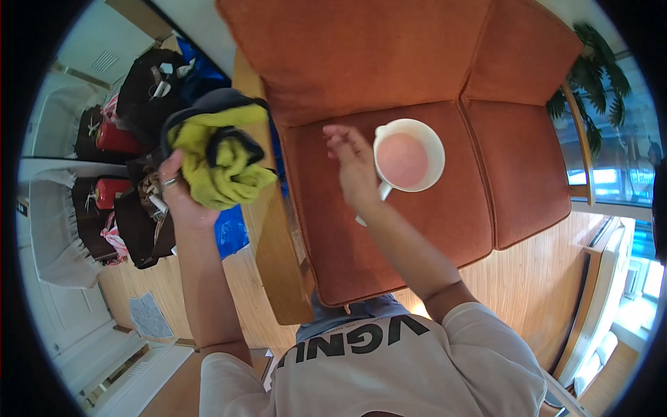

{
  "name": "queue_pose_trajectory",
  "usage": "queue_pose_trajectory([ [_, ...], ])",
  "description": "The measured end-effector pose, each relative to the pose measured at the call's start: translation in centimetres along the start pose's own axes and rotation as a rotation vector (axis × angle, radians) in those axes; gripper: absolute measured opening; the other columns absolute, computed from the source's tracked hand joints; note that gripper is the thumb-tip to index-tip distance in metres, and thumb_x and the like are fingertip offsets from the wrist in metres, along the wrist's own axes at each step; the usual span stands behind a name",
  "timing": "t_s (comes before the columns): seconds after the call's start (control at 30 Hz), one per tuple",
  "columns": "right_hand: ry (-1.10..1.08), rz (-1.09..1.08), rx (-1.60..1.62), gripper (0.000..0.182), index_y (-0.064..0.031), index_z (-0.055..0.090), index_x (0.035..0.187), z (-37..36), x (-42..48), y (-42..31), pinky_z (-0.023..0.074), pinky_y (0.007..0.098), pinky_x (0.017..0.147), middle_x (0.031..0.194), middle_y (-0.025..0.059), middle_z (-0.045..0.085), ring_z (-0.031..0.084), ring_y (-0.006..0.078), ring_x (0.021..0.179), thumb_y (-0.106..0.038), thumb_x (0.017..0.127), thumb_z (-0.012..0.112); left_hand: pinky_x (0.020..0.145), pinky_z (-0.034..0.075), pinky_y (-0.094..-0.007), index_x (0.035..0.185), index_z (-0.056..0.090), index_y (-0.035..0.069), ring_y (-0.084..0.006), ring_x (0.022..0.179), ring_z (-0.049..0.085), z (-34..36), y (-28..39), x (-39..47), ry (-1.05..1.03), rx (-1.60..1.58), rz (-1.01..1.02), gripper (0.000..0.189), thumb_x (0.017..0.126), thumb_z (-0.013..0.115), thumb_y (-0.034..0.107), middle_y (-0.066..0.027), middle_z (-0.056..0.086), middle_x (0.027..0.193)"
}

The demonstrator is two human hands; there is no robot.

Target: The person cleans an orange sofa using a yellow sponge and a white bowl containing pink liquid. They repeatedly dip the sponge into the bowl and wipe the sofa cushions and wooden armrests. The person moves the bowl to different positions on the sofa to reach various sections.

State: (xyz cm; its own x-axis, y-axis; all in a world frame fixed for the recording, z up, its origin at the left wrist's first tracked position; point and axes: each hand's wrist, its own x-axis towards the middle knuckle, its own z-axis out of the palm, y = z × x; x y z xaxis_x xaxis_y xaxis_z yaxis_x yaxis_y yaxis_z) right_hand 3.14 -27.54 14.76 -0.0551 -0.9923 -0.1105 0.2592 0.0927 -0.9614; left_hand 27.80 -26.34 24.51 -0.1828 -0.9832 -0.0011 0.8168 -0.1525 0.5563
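My left hand [190,193] grips a bunched yellow-green and dark grey cloth [224,161], held over the sofa's wooden armrest at the left. A ring is on one of its fingers. My right hand [357,167] is above the sofa's orange-red seat cushion [338,250], its fingers loosely bent and slightly blurred, with nothing seen in them. Just right of it, a white pan with a pouring lip [435,156] rests on the cushion. Inside the pan is a smooth pink surface; whether it is liquid I cannot tell. My right wrist hides part of the pan's handle [384,191].
The wooden armrest [276,281] borders the seat. Left of it are dark bags [148,229], a blue bag [232,232] and a red fire extinguisher [112,193] beside a mirror. A grey cloth [149,314] lies on the wooden floor. A plant [599,68] stands beyond the far armrest.
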Motion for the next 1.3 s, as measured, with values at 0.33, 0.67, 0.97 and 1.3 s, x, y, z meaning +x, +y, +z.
queue_pose_trajectory([
  [0.33, 0.021, -0.45, -0.882, 0.027, -0.0047, 0.062, 0.112, 4.1, -2.3, 16.2, 0.0379, 0.0431, 0.095, 0.12, 0.0165, 0.057, 0.051, 0.0351, 0.111, -0.005, 0.086, 0.058, 0.099, 0.045, -0.0376, 0.129, 0.052, 0.003, -0.025, 0.113, 0.057, -24.3, -6.7, 5.1, 0.551, 0.04, 0.043, 0.05, 0.089, 0.06, 0.034, -0.0099, 0.059, 0.126],
  [0.67, -0.061, -0.425, -1.034, 0.024, -0.0053, 0.064, 0.111, 2.1, -3.0, 19.5, 0.0362, 0.0416, 0.094, 0.117, 0.0136, 0.058, 0.052, 0.0311, 0.109, -0.009, 0.087, 0.058, 0.109, 0.037, -0.0421, 0.126, 0.055, -0.001, -0.0348, 0.121, 0.051, -24.3, -16.4, 18.4, 0.302, 0.956, 0.23, 0.04, 0.096, 0.045, 0.023, -0.0187, 0.057, 0.128],
  [0.97, -0.152, -0.421, -1.069, 0.024, -0.005, 0.064, 0.11, 2.5, -3.2, 19.2, 0.0372, 0.0413, 0.093, 0.116, 0.0134, 0.059, 0.052, 0.0306, 0.107, -0.01, 0.088, 0.058, 0.111, 0.031, -0.05, 0.12, 0.058, -0.004, -0.0402, 0.13, 0.042, -27.6, -19.6, 15.7, 0.14, 1.494, 0.167, 0.038, 0.095, 0.041, 0.019, -0.0234, 0.05, 0.134],
  [1.3, -0.23, -0.42, -1.064, 0.024, -0.0046, 0.064, 0.11, 3.3, -3.2, 19.0, 0.0383, 0.041, 0.092, 0.115, 0.0132, 0.059, 0.053, 0.03, 0.106, -0.011, 0.088, 0.058, 0.106, 0.033, -0.0524, 0.114, 0.06, 0.0, -0.0396, 0.133, 0.036, -30.4, -20.7, 19.9, 0.35, 1.26, 0.383, 0.032, 0.09, 0.047, 0.017, -0.0233, 0.049, 0.129],
])
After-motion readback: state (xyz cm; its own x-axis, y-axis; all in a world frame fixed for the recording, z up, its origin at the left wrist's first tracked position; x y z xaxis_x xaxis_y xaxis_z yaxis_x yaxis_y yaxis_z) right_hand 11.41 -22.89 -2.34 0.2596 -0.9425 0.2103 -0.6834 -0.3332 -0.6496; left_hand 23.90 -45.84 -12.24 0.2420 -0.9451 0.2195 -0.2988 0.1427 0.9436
